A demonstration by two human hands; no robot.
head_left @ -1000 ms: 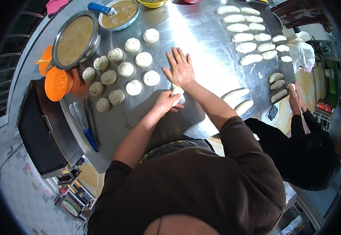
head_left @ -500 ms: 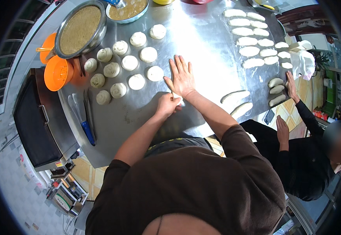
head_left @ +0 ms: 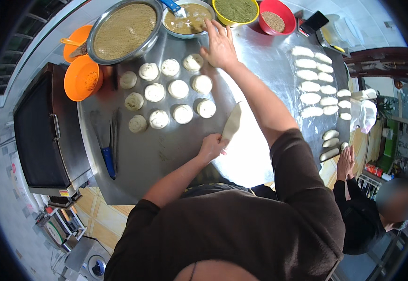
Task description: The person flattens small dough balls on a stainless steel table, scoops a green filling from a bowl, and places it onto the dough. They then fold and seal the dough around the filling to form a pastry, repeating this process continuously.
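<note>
My left hand (head_left: 212,147) pinches the near end of a long, flattened strip of dough (head_left: 233,122), which lies slantwise on the steel table and narrows at its far end. My right hand (head_left: 220,48) is stretched to the far side, fingers apart and empty. Its fingertips are at the near right rim of a bowl of wet brown paste (head_left: 190,23); whether they touch is unclear. A blue-handled brush (head_left: 172,6) rests in that bowl. Left of the strip stand rows of coiled dough rounds (head_left: 179,89).
A big steel bowl of brown filling (head_left: 126,32), orange bowls (head_left: 75,86), a yellow-rimmed bowl (head_left: 235,11) and a red bowl (head_left: 277,18) line the far side. A blue-handled knife (head_left: 108,161) lies left. Dough pieces (head_left: 310,87) lie right, near a co-worker's hands (head_left: 346,161).
My right hand has left the dough and reached away to the paste bowl. The dough under my hands now shows as a long flat strip. The view has shifted; the co-worker's hands have come together.
</note>
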